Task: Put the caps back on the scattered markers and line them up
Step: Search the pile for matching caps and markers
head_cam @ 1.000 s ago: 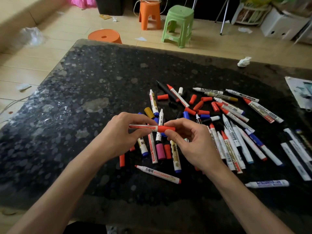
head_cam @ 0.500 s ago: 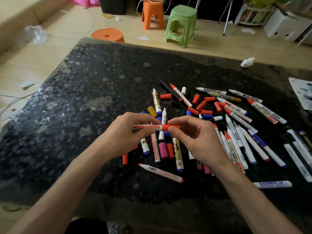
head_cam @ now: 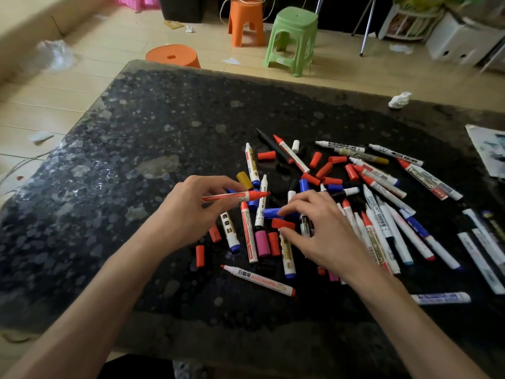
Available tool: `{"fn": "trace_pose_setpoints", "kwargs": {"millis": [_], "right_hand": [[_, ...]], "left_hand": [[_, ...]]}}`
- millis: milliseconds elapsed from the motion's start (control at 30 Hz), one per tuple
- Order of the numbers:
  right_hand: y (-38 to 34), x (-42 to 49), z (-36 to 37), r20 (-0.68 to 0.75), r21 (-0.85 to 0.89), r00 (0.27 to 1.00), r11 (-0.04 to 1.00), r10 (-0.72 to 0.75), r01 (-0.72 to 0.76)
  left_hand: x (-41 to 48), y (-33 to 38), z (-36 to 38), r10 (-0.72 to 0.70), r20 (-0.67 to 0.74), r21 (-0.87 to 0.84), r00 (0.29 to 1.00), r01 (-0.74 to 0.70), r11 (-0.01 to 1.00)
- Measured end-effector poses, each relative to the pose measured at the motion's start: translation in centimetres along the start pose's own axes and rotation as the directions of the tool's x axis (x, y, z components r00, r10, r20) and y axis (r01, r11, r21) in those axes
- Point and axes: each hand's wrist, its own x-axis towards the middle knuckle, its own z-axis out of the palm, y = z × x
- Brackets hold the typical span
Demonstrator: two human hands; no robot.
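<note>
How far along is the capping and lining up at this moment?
Barely started. Done: little that shows; a few white markers at the right edge lie roughly parallel, too blurred to judge. In hand: the left hand holds a red marker, its tip apparently bare; the right hand pinches a red cap. Left: loose caps and uncapped markers scattered across the table.

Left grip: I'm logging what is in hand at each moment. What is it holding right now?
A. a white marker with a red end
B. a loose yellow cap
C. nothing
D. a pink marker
A: the left grip holds a white marker with a red end, its fingers curled round the barrel, and the marker is lifted above the table.
</note>
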Motion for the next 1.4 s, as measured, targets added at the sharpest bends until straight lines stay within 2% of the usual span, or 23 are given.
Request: {"fn": "trace_pose_setpoints", "kwargs": {"millis": [100, 167, 300, 567, 667, 733, 800, 933, 1133, 1400], "right_hand": [[0.0, -0.2, 0.5, 0.089, -0.105, 0.995, 0.993, -0.043, 0.053], [0.0, -0.4, 0.9, 0.097, -0.174, 0.993, 0.981, -0.064, 0.080], [-0.1, -0.3, 0.8, 0.089, -0.154, 0.994, 0.985, -0.071, 0.084], [0.0, -0.4, 0.8, 0.222, -0.219, 0.973, 0.970, -0.056, 0.106], [0.1, -0.3, 0.0, 0.160, -0.099, 0.986, 0.993, -0.042, 0.058], [0.1, -0.1, -0.7, 0.075, 0.109, 0.997, 0.994, 0.009, -0.017], [-0.1, 0.0, -1.1, 0.034, 0.290, 0.998, 0.955, 0.061, -0.068], [-0.8, 0.1, -0.7, -0.005, 0.466, 0.998, 0.883, 0.061, -0.052], [-0.4, 0.3, -1.0, -0.080, 0.547, 0.990, 0.835, 0.120, -0.057], [-1.4, 0.2, -0.3, -0.111, 0.514, 0.993, 0.858, 0.039, 0.023]], "left_hand": [[0.0, 0.0, -0.1, -0.003, 0.001, 0.003, 1.000, 0.003, 1.000], [0.0, 0.0, -0.2, -0.005, 0.006, 0.005, 1.000, 0.005, 1.000], [-0.1, 0.0, -0.3, -0.002, 0.008, 0.017, 1.000, 0.001, 1.000], [0.0, 0.1, -0.2, -0.005, 0.014, 0.008, 1.000, 0.005, 1.000], [0.0, 0.1, -0.1, -0.005, 0.024, 0.006, 1.000, 0.005, 1.000], [-0.1, 0.1, -0.1, -0.010, 0.044, -0.004, 0.999, 0.010, 1.000], [-0.1, 0.1, 0.1, -0.005, 0.060, 0.001, 0.998, 0.005, 1.000], [0.0, 0.3, 0.4, -0.002, 0.073, 0.011, 0.997, 0.001, 1.000], [0.1, 0.4, 0.3, 0.014, 0.070, -0.011, 0.997, -0.013, 1.000], [0.2, 0.5, 1.0, 0.028, 0.068, 0.005, 0.997, -0.028, 1.000]]}}
